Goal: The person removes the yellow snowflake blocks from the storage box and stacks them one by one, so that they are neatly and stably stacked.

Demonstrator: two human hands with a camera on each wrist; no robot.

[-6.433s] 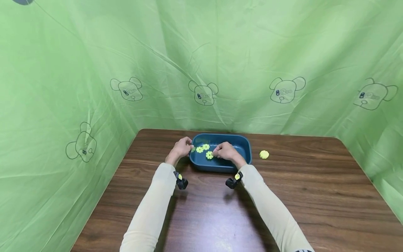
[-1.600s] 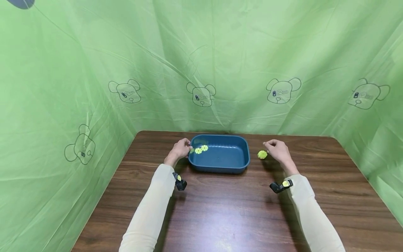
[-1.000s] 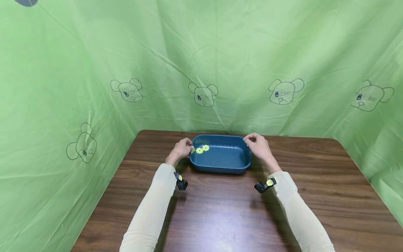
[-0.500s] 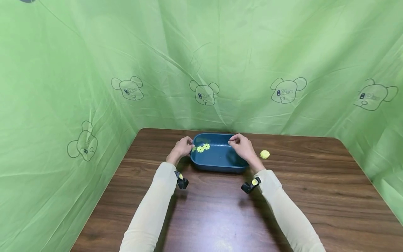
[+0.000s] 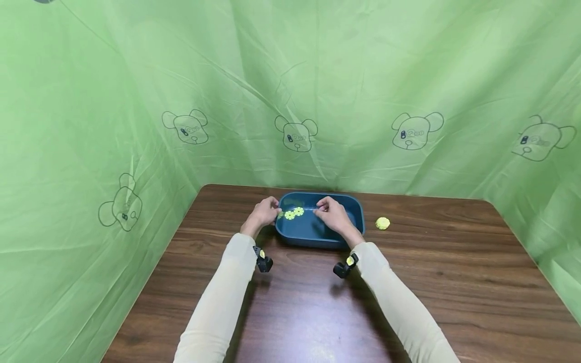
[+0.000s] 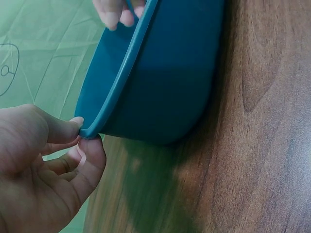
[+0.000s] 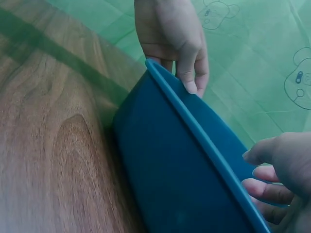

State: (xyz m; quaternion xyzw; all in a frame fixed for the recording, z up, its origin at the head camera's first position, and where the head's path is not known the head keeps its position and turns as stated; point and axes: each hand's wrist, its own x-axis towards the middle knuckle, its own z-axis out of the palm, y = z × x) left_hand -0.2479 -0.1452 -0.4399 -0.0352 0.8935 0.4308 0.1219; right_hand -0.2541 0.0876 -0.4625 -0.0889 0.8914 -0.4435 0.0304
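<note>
A dark blue plastic tub stands near the table's back edge. Inside it, towards the left end, lie two flat yellow flower-shaped pieces. My left hand pinches the tub's left rim, thumb inside and a curled finger underneath, plain in the left wrist view. Over the tub's middle hovers my right hand, thumb and fingers parted with nothing visible between them in the right wrist view. It is right of the two flowers. Another yellow flower-shaped piece, seemingly thicker, rests on the table right of the tub.
The brown wooden table extends to the front and right. A green cloth with printed bear faces hangs behind and at the sides. Each wrist wears a small black camera.
One flower has left the tub since the oldest frame. My right hand went to the piece on the table, then came back left over the tub. My left hand stays on the rim.
</note>
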